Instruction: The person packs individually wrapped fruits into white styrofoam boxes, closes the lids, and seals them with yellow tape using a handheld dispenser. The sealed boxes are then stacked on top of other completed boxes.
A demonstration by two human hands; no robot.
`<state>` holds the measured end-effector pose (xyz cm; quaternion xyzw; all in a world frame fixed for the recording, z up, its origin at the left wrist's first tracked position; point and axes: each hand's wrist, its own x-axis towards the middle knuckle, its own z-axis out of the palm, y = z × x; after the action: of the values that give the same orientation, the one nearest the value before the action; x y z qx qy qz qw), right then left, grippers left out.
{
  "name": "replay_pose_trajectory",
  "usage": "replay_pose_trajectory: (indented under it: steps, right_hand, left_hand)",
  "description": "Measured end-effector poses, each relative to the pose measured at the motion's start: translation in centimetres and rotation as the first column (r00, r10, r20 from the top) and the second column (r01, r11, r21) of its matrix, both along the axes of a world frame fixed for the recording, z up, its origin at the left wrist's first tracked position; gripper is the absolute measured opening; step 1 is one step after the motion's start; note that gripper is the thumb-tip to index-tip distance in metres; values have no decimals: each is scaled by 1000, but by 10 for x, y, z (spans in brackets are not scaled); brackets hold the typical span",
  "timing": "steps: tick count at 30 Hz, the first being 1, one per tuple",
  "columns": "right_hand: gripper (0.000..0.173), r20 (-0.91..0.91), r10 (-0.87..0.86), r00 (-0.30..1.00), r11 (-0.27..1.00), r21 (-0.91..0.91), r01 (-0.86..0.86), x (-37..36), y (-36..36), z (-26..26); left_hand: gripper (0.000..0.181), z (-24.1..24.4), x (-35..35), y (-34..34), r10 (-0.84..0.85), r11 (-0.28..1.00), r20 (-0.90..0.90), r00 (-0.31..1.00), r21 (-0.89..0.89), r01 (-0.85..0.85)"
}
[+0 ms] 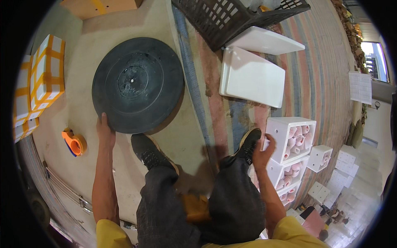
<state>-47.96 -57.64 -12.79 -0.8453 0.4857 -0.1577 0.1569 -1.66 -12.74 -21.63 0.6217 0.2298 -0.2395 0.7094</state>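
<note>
A large dark round turntable disc (pixel 142 105) lies on the concrete floor. At its lower left rim is my left hand (pixel 106 131), thumb on the edge; part of the fingers is hidden. My right hand (pixel 263 152), fingers curled, is beside the upper white foam box (pixel 274 136) of a stack; whether it touches the box is unclear. These boxes hold fruit in pink foam nets (pixel 299 139). Two white foam lids (pixel 254 77) (pixel 263 40) rest on the striped sheet above the stack.
An orange tape dispenser (pixel 74 142) lies left of my left forearm. Taped white boxes (pixel 48 71) stand at the far left, a cardboard box (pixel 108 6) at the top. A black plastic crate (pixel 217 24) is beside the lids. More white boxes (pixel 321 158) and a person (pixel 313 221) are at right.
</note>
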Motion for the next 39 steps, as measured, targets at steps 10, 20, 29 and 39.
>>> replay_pose_trajectory:
  steps: [10,20,29,39]
  right_hand:
    - [65,-308,-298,903,945,-226,235,-102,-40,33]
    - [41,-440,-84,894,995,-92,48,-100,-70,42]
    - [31,-325,-25,945,996,-87,-4,-24,-84,64]
    - [30,-105,-99,990,994,45,104,62,-39,125]
  left_hand:
    - [56,18,-15,-25,-116,979,47,992,-163,123]
    - [67,-7,-9,-18,-176,898,186,967,433,80]
    - [65,-6,5,-17,-601,194,163,782,980,-55]
    - [53,88,-88,-175,-810,563,465,357,787,251]
